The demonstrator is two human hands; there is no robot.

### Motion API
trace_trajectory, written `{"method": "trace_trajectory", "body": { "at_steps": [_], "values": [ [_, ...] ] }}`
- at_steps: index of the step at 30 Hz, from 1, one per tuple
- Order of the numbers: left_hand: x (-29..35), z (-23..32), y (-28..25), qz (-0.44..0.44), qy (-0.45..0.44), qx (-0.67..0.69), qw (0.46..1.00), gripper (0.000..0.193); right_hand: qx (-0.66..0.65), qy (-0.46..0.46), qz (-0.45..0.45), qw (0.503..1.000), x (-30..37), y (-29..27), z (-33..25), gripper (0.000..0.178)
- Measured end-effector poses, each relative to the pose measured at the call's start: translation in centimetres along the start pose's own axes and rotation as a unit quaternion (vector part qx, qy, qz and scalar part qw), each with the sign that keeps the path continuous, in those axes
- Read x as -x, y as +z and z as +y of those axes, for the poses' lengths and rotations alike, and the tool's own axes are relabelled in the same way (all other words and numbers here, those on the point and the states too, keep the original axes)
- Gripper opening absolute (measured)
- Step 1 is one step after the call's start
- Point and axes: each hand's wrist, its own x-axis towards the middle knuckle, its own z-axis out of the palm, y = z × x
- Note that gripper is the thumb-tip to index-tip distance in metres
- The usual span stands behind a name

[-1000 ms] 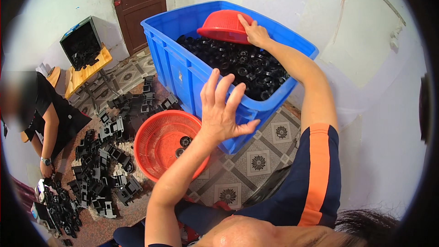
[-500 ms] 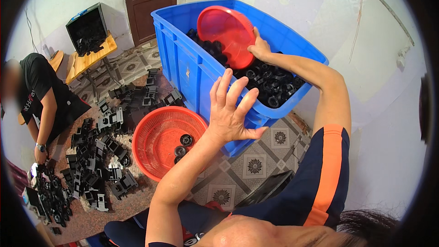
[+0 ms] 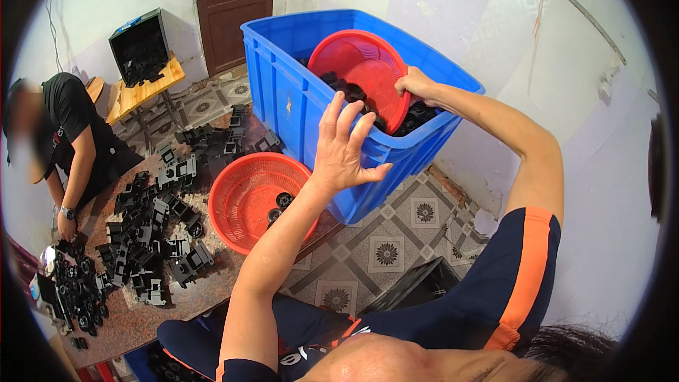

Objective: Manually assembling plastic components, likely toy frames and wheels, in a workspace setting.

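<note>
My right hand (image 3: 419,88) grips the rim of a red plastic basin (image 3: 361,64), which is tilted inside a large blue bin (image 3: 297,106). Black round wheel-like parts (image 3: 339,86) lie in the lower left of the basin, and more of them fill the bin beneath it. In front of the bin's near side I hold up my left hand (image 3: 344,148), fingers spread, with nothing in it. Below that hand, on the table, stands an orange-red perforated basket (image 3: 237,201) with a few black wheels (image 3: 284,200) in it, partly hidden by my left forearm.
Black plastic frame parts (image 3: 152,219) are heaped across the speckled table (image 3: 191,304). At the left a person (image 3: 74,141) handles small black parts (image 3: 81,290). A tipped crate (image 3: 139,46) of black parts rests on a wooden stand, and a dark crate (image 3: 417,286) is on the tiled floor.
The red basin has shifted slightly right and down, and black wheels now show inside its lower left. My left hand has moved slightly left, still spread.
</note>
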Motion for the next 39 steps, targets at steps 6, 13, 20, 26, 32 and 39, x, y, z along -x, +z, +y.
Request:
{"method": "trace_trajectory", "body": {
  "at_steps": [6, 13, 20, 26, 32, 39],
  "values": [
    [-0.1, 0.8, -0.7, -0.026, 0.002, -0.022, 0.999, 0.089, -0.227, 0.156, -0.032, 0.961, -0.4, -2.2, 1.9, 0.035],
    [-0.3, 1.6, -2.0, -0.063, -0.020, -0.053, 0.996, 0.087, -0.264, 0.131, -0.098, 0.950, -1.9, 0.1, 0.5, 0.033],
    [-0.5, 1.5, -2.2, -0.066, -0.010, -0.060, 0.996, 0.089, -0.327, 0.139, -0.057, 0.933, -4.1, 2.9, -0.8, 0.032],
    [-1.0, 2.0, -2.7, -0.099, -0.015, -0.061, 0.993, 0.090, -0.423, 0.131, -0.045, 0.895, -3.1, 0.7, 0.2, 0.033],
    [0.4, 3.2, -5.9, -0.153, -0.048, -0.143, 0.977, 0.087, -0.419, 0.133, -0.011, 0.898, -3.3, 1.8, -0.4, 0.027],
    [17.5, 2.9, -14.1, 0.100, -0.446, -0.330, 0.826, 0.082, -0.550, 0.099, 0.050, 0.828, 0.1, 0.1, -1.8, 0.013]
  ]
}}
